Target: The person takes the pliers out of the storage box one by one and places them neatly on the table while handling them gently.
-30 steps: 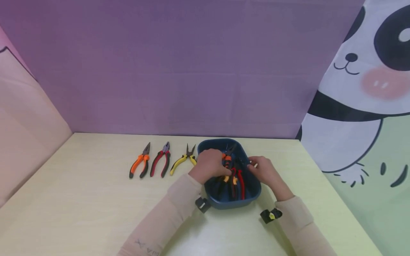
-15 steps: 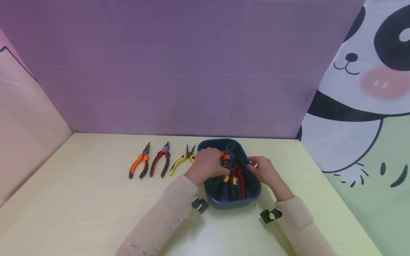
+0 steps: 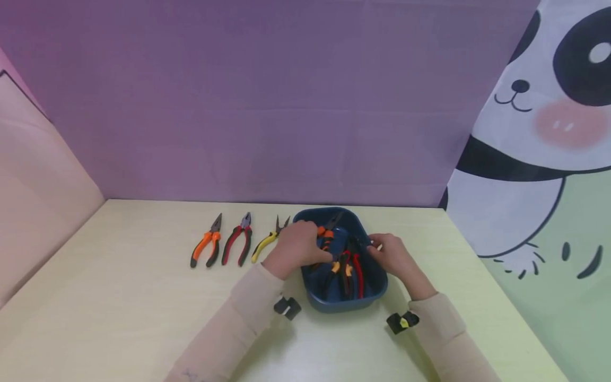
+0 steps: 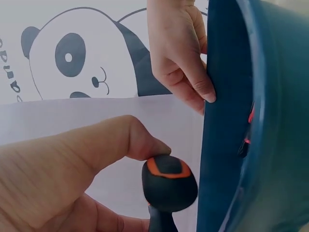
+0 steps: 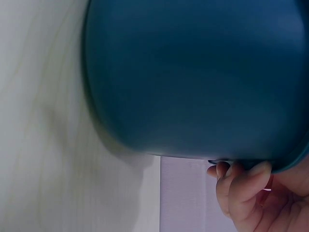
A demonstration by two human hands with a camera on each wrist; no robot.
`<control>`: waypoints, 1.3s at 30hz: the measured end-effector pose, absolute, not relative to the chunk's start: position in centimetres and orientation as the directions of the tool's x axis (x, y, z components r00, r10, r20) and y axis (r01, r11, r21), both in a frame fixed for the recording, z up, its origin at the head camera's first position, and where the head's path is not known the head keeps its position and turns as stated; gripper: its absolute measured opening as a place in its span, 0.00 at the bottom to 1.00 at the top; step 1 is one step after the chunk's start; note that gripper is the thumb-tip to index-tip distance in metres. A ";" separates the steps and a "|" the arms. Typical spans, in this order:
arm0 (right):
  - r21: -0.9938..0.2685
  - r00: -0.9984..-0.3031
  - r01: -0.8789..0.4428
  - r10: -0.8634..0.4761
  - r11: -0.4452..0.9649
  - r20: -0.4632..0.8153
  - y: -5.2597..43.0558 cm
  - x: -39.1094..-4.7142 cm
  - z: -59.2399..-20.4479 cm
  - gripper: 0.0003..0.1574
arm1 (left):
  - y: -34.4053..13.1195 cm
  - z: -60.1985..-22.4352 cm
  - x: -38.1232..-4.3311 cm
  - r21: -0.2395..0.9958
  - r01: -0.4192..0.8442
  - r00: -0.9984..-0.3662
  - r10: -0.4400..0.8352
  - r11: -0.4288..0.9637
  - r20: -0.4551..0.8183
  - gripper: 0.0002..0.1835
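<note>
My left hand (image 3: 297, 245) reaches over the left side of a blue plastic basin (image 3: 346, 306). It grips a pair of pliers with orange and black handles (image 3: 327, 239), whose dark jaws point away to the far right. In the left wrist view the thumb lies against the handle end (image 4: 169, 191). Across the basin, my right hand (image 3: 392, 256) holds the right rim with curled fingers, which show at the edge in the right wrist view. Inside lie more pliers, among them one with red handles (image 3: 359, 278) and others with black and yellow-orange grips (image 3: 348, 281).
Left of the basin, three pliers stand in a row on the pale wooden table (image 3: 119, 297): orange-black (image 3: 206, 244), red-black (image 3: 237, 241) and yellow-handled (image 3: 263, 246). A purple cloth (image 3: 267, 106) hangs behind the table, and a panda-printed cloth (image 3: 515, 212) at the right.
My left hand has moved left with the orange-black pliers, toward the basin's left rim. The right hand has stayed on the right rim, and the basin has not visibly moved.
</note>
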State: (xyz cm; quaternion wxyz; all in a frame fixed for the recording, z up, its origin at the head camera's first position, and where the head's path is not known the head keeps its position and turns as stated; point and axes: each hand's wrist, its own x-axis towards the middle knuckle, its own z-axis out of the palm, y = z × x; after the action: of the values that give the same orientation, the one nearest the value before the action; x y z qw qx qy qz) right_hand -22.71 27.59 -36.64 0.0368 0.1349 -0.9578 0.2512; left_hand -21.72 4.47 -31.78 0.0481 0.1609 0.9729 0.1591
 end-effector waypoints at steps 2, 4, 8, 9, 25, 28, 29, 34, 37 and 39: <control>-0.473 -0.963 -0.270 -0.236 0.838 0.132 27.6 -22.7 -36.7 0.17 | 4.2 -31.8 -21.7 0.327 0.292 -0.945 0.324 0.899 -0.046 0.24; -0.472 -0.963 -0.269 -0.235 0.840 0.130 27.6 -22.6 -36.7 0.18 | 3.8 -31.8 -21.7 0.330 0.289 -0.946 0.320 0.899 -0.044 0.24; -0.466 -0.961 -0.277 -0.240 0.840 0.139 27.6 -22.6 -36.7 0.18 | 3.0 -31.7 -21.6 0.332 0.269 -0.954 0.298 0.904 -0.037 0.23; -0.465 -0.960 -0.280 -0.242 0.840 0.141 27.6 -22.6 -36.7 0.18 | 2.8 -31.6 -21.6 0.333 0.262 -0.956 0.291 0.906 -0.038 0.23; -0.467 -0.955 -0.296 -0.249 0.834 0.160 27.8 -22.5 -36.7 0.17 | -0.4 -31.6 -21.6 0.345 0.212 -0.967 0.248 0.914 -0.064 0.22; -0.463 -0.955 -0.296 -0.249 0.835 0.162 27.7 -22.6 -36.7 0.17 | -1.0 -31.8 -21.6 0.342 0.196 -0.971 0.231 0.919 -0.065 0.22; -0.461 -0.955 -0.297 -0.250 0.836 0.162 27.7 -22.6 -36.6 0.18 | -1.2 -31.9 -21.6 0.344 0.191 -0.972 0.226 0.920 -0.065 0.22; -0.459 -0.957 -0.290 -0.245 0.840 0.156 27.7 -22.6 -36.6 0.18 | -2.2 -32.2 -21.6 0.357 0.170 -0.977 0.204 0.919 -0.061 0.22; -0.460 -0.959 -0.282 -0.242 0.842 0.145 27.7 -22.6 -36.6 0.17 | -3.0 -32.3 -21.6 0.374 0.155 -0.979 0.193 0.914 -0.065 0.23; -0.461 -0.960 -0.278 -0.239 0.843 0.142 27.6 -22.7 -36.6 0.17 | -3.5 -32.2 -21.7 0.382 0.142 -0.980 0.183 0.913 -0.073 0.22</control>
State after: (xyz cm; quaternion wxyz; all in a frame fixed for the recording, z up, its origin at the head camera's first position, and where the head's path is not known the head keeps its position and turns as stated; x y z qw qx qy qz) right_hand -22.65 27.65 -36.57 0.0396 0.1350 -0.9590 0.2458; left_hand -21.69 -3.48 -32.23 0.0536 0.0831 0.9766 0.1910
